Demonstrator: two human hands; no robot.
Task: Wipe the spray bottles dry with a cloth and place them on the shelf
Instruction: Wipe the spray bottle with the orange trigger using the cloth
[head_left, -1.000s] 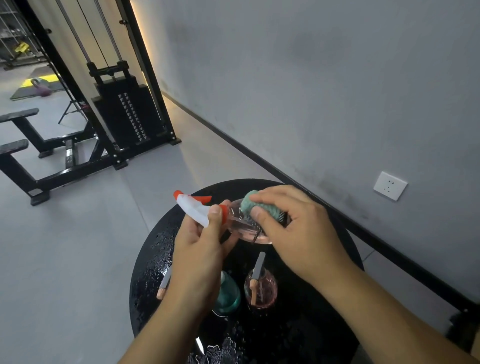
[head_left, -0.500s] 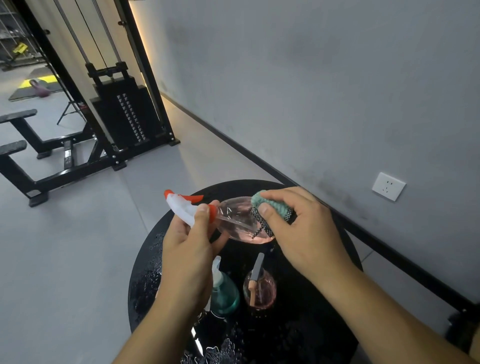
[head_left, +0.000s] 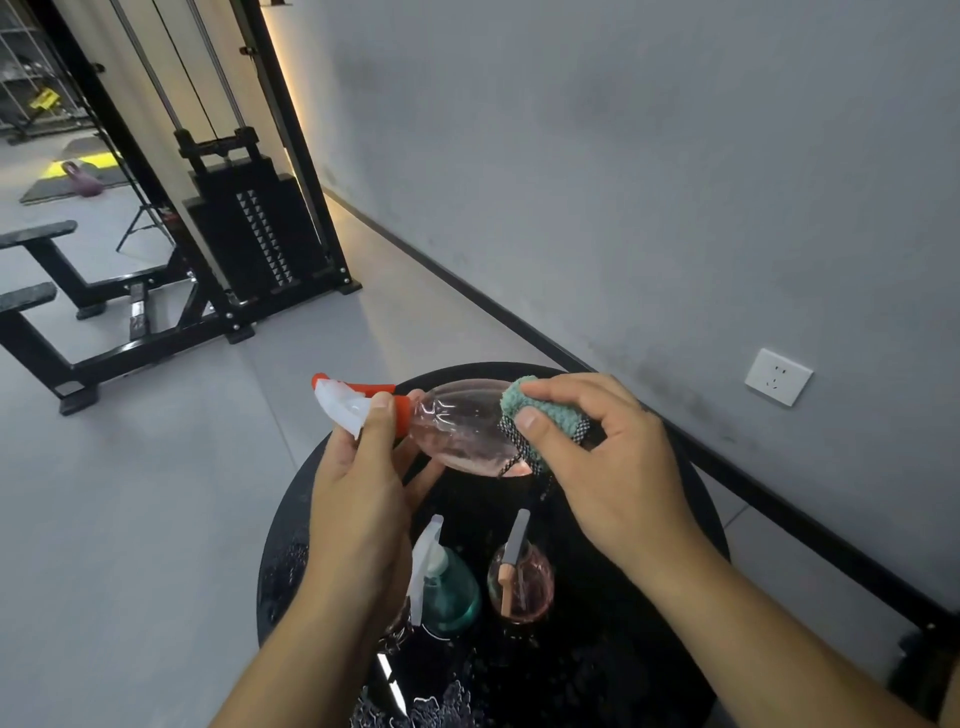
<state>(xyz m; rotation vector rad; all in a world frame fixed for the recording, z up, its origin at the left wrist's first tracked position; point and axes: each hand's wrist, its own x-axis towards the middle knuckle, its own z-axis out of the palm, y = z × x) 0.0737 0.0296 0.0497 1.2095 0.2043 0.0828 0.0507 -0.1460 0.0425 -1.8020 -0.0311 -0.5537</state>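
A clear pink spray bottle (head_left: 457, 431) with a white and red trigger head lies on its side in the air above the round black table (head_left: 675, 525). My left hand (head_left: 363, 499) grips its neck and trigger head. My right hand (head_left: 608, 462) presses a teal cloth (head_left: 540, 410) around the bottle's base end, thumb on the cloth. On the wet table below stand a teal spray bottle (head_left: 449, 587) with a white head and a small round pink bottle (head_left: 522, 577) with a grey sprayer. No shelf is in view.
Water drops cover the table's left and front edges. A grey wall with a white socket (head_left: 777, 376) runs along the right. A black cable weight machine (head_left: 249, 228) and benches (head_left: 36, 301) stand on the grey floor to the left.
My right hand has slid the cloth from the bottle's middle toward its base end. My left hand has shifted the bottle slightly left, uncovering the teal bottle below.
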